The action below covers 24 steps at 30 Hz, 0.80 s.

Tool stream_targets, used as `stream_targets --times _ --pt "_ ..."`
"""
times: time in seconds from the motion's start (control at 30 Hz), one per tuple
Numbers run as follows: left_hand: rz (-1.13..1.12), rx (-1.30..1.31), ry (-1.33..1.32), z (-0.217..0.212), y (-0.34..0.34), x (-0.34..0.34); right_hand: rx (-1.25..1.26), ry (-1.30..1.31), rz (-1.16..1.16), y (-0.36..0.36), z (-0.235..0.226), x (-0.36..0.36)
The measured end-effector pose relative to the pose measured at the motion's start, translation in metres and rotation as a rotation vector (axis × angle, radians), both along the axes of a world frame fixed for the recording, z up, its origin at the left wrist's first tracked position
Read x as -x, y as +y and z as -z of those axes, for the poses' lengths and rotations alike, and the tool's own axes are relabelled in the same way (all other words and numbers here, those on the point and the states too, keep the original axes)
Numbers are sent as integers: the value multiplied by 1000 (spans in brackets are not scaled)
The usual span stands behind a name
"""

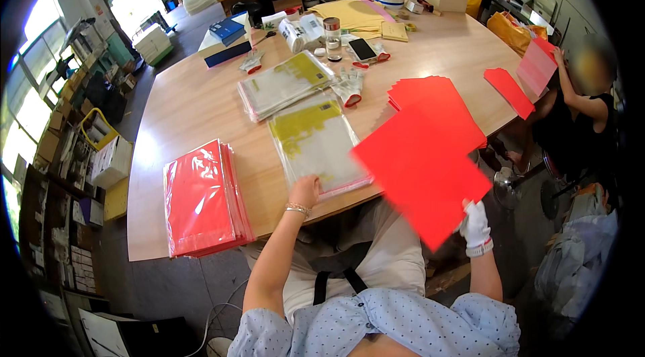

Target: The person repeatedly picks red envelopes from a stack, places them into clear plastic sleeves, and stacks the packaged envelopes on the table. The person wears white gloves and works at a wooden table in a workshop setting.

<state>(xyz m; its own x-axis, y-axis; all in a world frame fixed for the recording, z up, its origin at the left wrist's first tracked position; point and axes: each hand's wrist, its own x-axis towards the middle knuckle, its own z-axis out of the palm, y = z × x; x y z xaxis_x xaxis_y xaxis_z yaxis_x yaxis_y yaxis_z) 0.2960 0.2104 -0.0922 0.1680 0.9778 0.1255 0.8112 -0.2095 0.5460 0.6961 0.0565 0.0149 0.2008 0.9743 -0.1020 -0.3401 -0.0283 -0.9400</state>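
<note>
Left hand (306, 191): bare, curled | right hand (476, 224): gloved (white), pinching

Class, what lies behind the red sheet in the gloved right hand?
Part of a red stack shows on the table, beyond the red sheet. The sheet hides the rest; anything else directly behind it cannot be seen.

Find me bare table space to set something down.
Bare tabletop lies left of the clear bags, between the blue books and wrapped red stack, and beyond the red sheet pile. It's crowded around the phone and gloves.
</note>
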Motion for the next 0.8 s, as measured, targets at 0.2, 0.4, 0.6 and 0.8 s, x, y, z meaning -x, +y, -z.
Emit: stream_targets --times 0.2,0.4,0.6,0.8 --pt "89 -212 -37 6 -5 13 256 193 -207 -26 11 54" --pt "-302 -281 -40 -23 -34 3 348 291 -53 -34 39 65" --pt "-293 452 -793 -28 -30 14 431 325 -86 -36 41 65" --pt "-275 272 -896 -14 -53 -6 445 222 -69 -44 40 64"
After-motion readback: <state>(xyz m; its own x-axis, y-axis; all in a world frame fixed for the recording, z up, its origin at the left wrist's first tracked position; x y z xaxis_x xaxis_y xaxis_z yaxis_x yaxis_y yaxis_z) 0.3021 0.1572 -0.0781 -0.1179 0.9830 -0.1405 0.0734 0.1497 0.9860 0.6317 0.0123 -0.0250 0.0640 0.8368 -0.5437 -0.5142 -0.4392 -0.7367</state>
